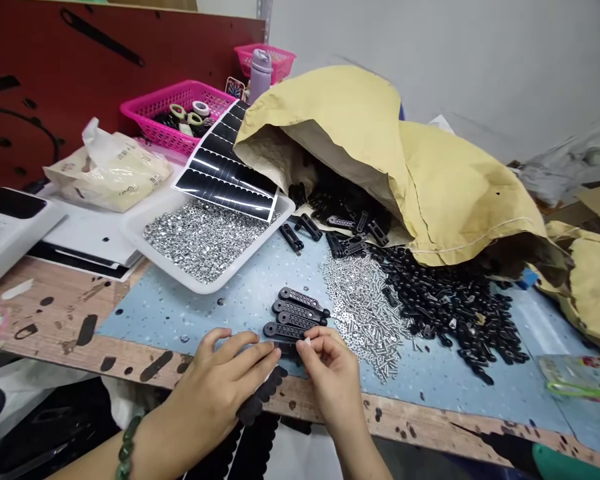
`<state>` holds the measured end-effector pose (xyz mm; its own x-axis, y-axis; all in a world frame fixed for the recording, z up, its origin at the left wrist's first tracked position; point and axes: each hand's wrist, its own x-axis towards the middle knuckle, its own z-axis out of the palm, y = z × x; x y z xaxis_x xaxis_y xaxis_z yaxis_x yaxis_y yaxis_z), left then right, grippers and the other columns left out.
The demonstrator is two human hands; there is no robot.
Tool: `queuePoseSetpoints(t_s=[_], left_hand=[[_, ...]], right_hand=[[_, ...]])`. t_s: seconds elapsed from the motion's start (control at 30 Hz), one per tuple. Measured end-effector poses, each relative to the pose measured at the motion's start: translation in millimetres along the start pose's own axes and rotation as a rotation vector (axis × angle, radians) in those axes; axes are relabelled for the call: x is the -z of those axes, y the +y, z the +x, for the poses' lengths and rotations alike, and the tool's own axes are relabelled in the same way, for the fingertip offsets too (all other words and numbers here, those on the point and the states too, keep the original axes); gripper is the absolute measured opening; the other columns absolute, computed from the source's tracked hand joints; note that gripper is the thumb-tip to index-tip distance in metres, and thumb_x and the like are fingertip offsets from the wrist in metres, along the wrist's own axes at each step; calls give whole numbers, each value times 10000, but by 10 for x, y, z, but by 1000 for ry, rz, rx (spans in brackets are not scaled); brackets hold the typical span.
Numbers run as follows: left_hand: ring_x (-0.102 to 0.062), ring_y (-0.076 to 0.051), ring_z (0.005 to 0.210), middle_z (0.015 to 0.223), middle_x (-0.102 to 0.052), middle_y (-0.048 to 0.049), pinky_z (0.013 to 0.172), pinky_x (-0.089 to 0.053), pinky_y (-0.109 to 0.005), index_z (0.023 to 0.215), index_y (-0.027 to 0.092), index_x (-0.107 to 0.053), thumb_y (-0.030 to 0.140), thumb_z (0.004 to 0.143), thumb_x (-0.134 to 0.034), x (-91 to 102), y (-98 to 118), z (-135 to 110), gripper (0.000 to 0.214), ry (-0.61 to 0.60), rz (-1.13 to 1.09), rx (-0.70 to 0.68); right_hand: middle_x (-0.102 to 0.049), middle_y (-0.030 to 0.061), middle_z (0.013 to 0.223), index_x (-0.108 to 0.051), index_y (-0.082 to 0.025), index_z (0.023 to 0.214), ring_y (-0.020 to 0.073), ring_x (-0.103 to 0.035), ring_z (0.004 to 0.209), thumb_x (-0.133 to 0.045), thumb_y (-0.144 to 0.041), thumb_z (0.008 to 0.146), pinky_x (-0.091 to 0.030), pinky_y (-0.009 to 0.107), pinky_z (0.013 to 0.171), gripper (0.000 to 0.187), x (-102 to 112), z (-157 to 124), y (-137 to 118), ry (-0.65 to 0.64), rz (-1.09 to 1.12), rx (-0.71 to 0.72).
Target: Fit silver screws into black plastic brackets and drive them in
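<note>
At the bottom centre of the frame, the person's left hand [220, 373] has its fingers [250, 353] almost straight and touches a black plastic bracket [286, 348] at the table edge. The right hand [333, 380] pinches tightly on this bracket, near a small pale piece [307, 341]. More brackets [300, 310] lie just above, on a blue mat [145, 313].

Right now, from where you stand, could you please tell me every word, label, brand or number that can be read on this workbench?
On the printed plastic bag: the print is too blurred to read.
On the white device: any markings are too small to read.
No other text is legible.
</note>
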<state>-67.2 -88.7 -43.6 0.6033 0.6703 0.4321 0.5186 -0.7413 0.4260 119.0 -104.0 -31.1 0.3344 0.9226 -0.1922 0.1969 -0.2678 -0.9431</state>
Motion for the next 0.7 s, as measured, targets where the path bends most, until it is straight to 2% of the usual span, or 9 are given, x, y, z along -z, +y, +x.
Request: queuePoseSetpoints(t_s=[0.1, 0.2, 0.33, 0.47, 0.53, 0.6, 0.67, 0.7], left_hand=[[-550, -216, 1003, 1045, -703, -29, 949, -208, -391, 1204, 202, -594, 6, 815, -428, -3, 3, 41, 466, -5, 20, -8], [-546, -212, 995, 1010, -704, -27, 970, -192, -391, 1196, 204, -597, 23, 825, -432, 3, 3, 64, 445, -20, 26, -4], [-538, -207, 1010, 989, -699, -24, 993, -184, -393, 1193, 212, -597, 6, 799, -427, 18, 10, 83, 475, -41, 3, 16], [-539, -221, 1009, 992, -691, -36, 989, -190, -414, 1195, 203, -597, 4, 778, -434, -7, 7, 69, 491, -52, -6, 12], [-542, -224, 1012, 1008, -686, -35, 989, -196, -429, 1191, 215, -601, 7, 773, -442, -15, -11, 43, 493, -39, -20, 27], [-535, -229, 1041, 1074, -667, -32, 983, -232, -431, 1201, 243, -599, 15, 776, -459, 15, -39, 21, 502, -63, -40, 45], [-513, -238, 1097, 1176, -624, -35, 969, -304, -415, 1239, 265, -579, 46, 805, -487, 89, -66, 18, 494, -122, -69, 69], [-495, -242, 1133, 1228, -594, -37, 962, -347, -403, 1270, 272, -557, 74, 833, -497, 135, -74, 26, 483, -148, -91, 94]], right_hand=[[-559, 84, 878, -569, -170, 532, 142, -528, 625, -628, -382, 734, -431, 257, 521, 298, -3, 12, 32, -9, -22, 1], [-552, 74, 862, -560, -173, 559, 123, -520, 587, -594, -348, 760, -432, 247, 510, 268, -5, 20, 52, -13, -123, 71], [-516, 20, 755, -475, -200, 597, 111, -479, 529, -589, -287, 790, -405, 243, 498, 240, 61, 4, 30, -24, -445, 258], [-497, 1, 703, -453, -216, 630, 134, -473, 510, -671, -412, 783, -373, 260, 459, 331, 214, 53, -56, -13, -795, 349], [-569, 48, 825, -535, -209, 798, 185, -566, 658, -608, -411, 843, -461, 300, 555, 220, 254, 160, -104, 10, -790, 441], [-610, 104, 1018, -548, -192, 1055, 235, -599, 923, -496, -325, 918, -498, 395, 800, 198, 241, 304, -138, -10, -733, 553], [-614, 124, 1138, -504, -180, 1212, 249, -565, 1085, -425, -226, 937, -396, 494, 995, 290, 194, 420, -160, -97, -711, 626], [-616, 125, 1158, -498, -178, 1237, 252, -557, 1114, -414, -191, 931, -358, 521, 1031, 317, 167, 445, -172, -140, -707, 646]])
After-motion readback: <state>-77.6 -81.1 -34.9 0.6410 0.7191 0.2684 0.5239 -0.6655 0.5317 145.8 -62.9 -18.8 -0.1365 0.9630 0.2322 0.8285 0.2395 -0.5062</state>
